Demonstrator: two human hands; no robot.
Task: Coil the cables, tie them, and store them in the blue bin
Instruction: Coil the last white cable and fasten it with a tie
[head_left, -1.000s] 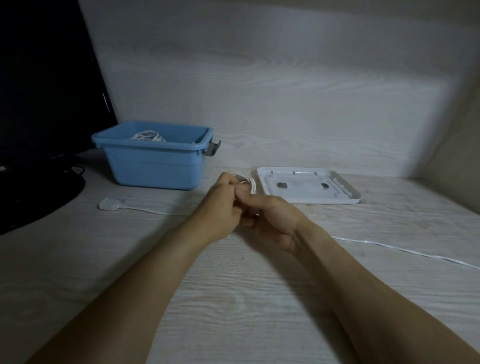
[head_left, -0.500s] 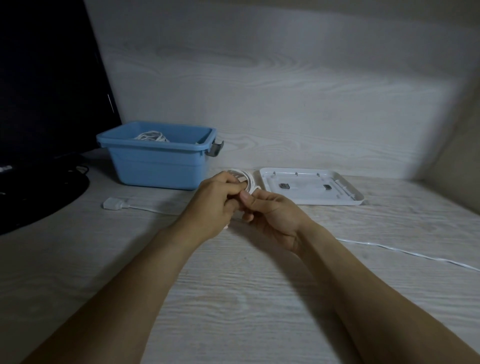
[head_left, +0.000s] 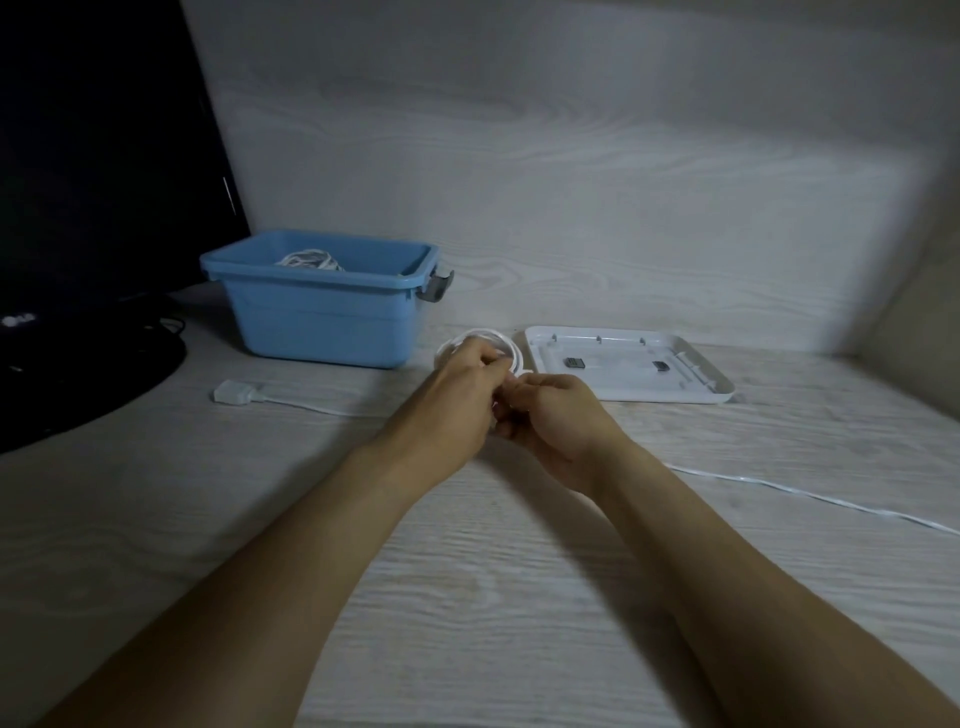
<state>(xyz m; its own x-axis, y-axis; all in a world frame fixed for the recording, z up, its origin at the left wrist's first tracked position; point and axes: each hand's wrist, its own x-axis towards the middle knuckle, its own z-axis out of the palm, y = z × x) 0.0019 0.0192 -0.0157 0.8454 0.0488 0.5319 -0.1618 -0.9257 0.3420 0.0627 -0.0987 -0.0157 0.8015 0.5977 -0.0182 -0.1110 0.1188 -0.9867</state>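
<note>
Both hands' grip (left (head_left: 457, 400), right (head_left: 556, 421)) pinches white coil (head_left: 498, 343); blue bin (head_left: 322, 322) holds cables (head_left: 309, 258).

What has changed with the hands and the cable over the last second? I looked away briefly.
More of the white cable coil now shows above the left hand, a fuller loop than before. Both hands, the right hand too, still grip it above the table. The blue bin, white tray and loose cable lie unchanged.

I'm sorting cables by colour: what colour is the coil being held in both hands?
White. The coil shows best in the head view, looping above the left hand and right hand.
</note>
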